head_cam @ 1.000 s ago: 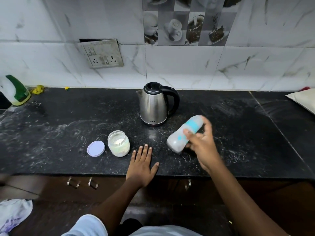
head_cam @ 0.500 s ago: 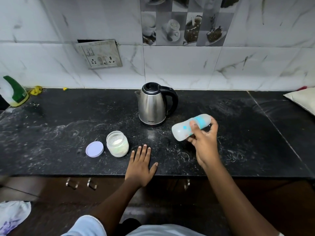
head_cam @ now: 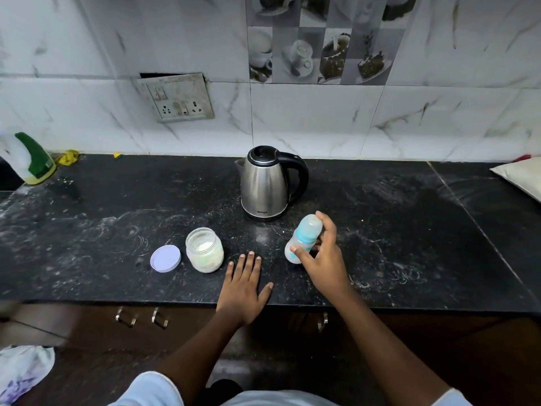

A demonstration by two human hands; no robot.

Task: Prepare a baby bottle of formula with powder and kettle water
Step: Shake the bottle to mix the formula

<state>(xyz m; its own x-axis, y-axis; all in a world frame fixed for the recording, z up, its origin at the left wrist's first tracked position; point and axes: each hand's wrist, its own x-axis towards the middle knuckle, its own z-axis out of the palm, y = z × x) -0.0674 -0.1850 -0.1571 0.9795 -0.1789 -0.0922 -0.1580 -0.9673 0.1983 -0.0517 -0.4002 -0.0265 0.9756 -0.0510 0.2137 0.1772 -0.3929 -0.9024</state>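
My right hand (head_cam: 326, 259) grips a capped baby bottle (head_cam: 303, 238) with a blue collar, nearly upright and leaning a little, just above or on the black counter (head_cam: 117, 230). My left hand (head_cam: 244, 284) lies flat on the counter near its front edge, fingers straight. An open glass jar of white powder (head_cam: 205, 250) stands left of that hand, its lilac lid (head_cam: 165, 258) lying beside it. A steel kettle (head_cam: 265, 186) with a black handle stands behind the bottle, lid closed.
A green-and-white spray bottle (head_cam: 29, 159) stands at the far left by the wall. A pale cushion-like object (head_cam: 521, 177) lies at the right edge. A socket plate (head_cam: 178, 98) hangs on the tiled wall. Drawer handles (head_cam: 143, 317) show under the counter.
My right hand swung the bottle from lying sideways in the air to near upright and lower, close to the counter. My left hand stayed flat in place.
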